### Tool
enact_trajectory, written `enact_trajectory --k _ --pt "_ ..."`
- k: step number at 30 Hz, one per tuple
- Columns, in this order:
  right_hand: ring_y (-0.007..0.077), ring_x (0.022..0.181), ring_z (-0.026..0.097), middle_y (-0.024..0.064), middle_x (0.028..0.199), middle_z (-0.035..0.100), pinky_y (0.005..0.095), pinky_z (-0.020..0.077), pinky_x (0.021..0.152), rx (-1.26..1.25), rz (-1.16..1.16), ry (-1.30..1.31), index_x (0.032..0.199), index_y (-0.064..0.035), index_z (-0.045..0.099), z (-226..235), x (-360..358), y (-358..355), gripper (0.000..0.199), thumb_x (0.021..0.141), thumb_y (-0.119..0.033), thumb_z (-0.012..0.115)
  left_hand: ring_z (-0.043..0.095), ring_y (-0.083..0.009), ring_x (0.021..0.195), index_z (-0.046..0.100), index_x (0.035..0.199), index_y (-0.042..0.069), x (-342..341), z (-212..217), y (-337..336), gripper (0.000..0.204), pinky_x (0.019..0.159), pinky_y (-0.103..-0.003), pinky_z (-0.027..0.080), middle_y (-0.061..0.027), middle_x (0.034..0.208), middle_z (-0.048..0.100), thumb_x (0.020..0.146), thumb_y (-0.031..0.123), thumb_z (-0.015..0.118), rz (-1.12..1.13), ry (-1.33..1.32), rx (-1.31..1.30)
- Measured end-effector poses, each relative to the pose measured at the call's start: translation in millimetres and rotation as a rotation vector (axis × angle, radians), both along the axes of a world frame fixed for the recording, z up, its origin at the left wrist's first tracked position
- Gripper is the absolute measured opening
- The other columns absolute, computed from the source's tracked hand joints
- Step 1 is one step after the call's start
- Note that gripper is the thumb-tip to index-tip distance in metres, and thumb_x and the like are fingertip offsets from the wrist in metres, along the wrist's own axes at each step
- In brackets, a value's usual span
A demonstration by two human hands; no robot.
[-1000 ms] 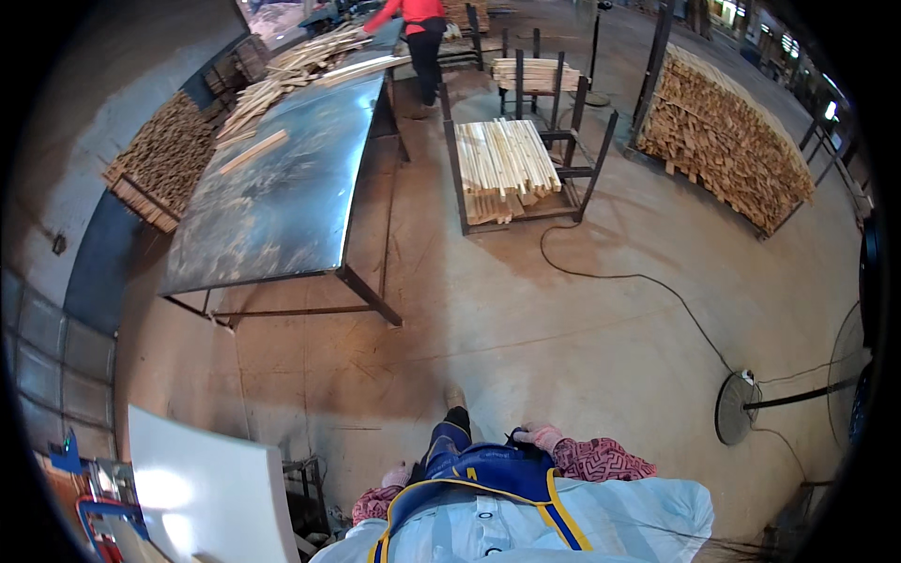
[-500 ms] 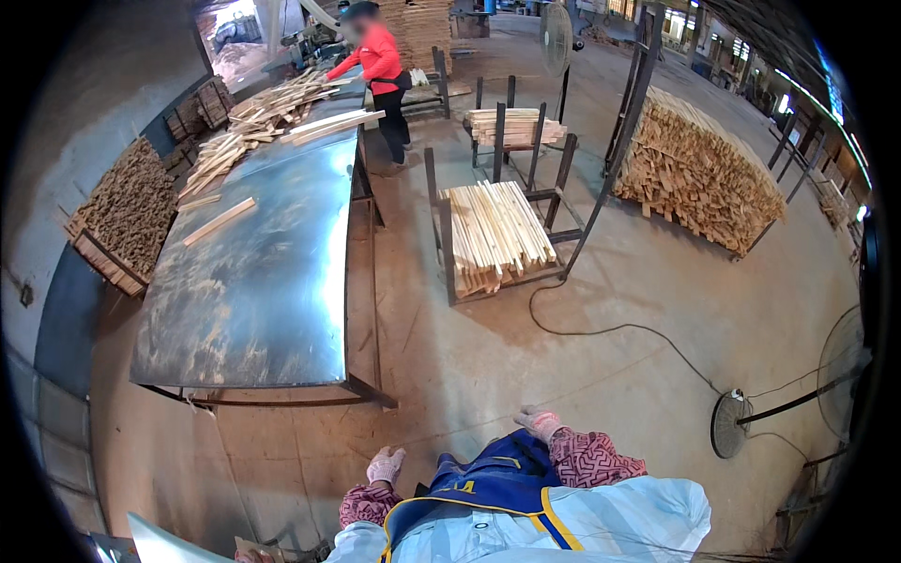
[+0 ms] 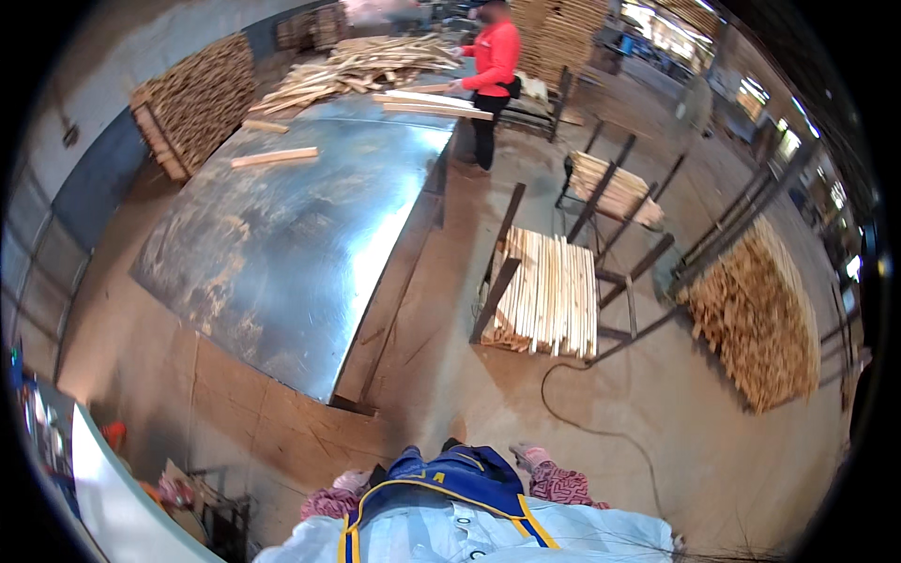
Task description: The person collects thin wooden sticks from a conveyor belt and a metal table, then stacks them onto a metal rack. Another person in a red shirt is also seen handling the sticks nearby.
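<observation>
My left hand (image 3: 352, 482), in a pale glove with a patterned pink sleeve, hangs low beside the blue apron (image 3: 460, 472); its fingers are blurred and partly hidden. On the apron's other side is my right hand (image 3: 531, 457), gloved too, its fingers apart and nothing in them. Neither hand touches the metal-topped table (image 3: 291, 235) ahead on the left. A single wood strip (image 3: 275, 158) lies on that table, with a shorter wood piece (image 3: 266, 126) behind it. Farther back is a loose heap of wood strips (image 3: 361, 70).
A co-worker in a red top (image 3: 496, 52) stands at the table's far right, hands near some strips. Right of the table stand a metal rack of strips (image 3: 544, 291), a second rack (image 3: 615, 188) and a large wood stack (image 3: 755, 319). A cable (image 3: 601, 430) crosses the floor.
My view has turned left, so the table and racks sit differently in it. My hands are lower and closer to my body. The co-worker is more upright, hands by the nearer strips.
</observation>
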State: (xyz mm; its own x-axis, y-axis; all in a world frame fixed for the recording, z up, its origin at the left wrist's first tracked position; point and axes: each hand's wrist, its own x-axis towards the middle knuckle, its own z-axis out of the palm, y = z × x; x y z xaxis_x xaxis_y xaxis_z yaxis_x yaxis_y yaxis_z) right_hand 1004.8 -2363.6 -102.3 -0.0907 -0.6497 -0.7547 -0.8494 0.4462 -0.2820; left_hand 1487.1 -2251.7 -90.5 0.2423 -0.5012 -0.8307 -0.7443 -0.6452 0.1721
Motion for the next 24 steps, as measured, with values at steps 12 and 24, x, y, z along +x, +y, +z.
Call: enact_trajectory --k 12,24 --pt "0.0206 0.061 0.06 0.0084 0.071 0.059 0.0336 0.0493 0.056 -0.171 -0.035 -0.355 0.095 -0.0031 0.066 5.3 5.6 -191.9 0.028 0.091 -0.029 0.057 0.055 -0.0378 0.12 0.057 0.129 0.014 -45.5 96.2 -190.3 0.062 0.1 -0.045 0.044 -0.0179 0.128 0.06 0.085 0.058 0.053 0.113 0.086 -0.352" --pt "0.0316 0.096 0.066 0.0151 0.099 0.069 0.041 0.0513 0.082 0.125 0.027 -0.125 0.112 -0.0096 0.066 28.5 81.3 -241.9 0.041 0.091 -0.043 0.053 0.052 -0.0383 0.123 0.058 0.127 0.015 28.8 57.2 -287.6 0.063 0.103 -0.043 0.042 -0.022 0.137 0.051 0.086 0.062 0.047 0.07 0.092 -0.125"
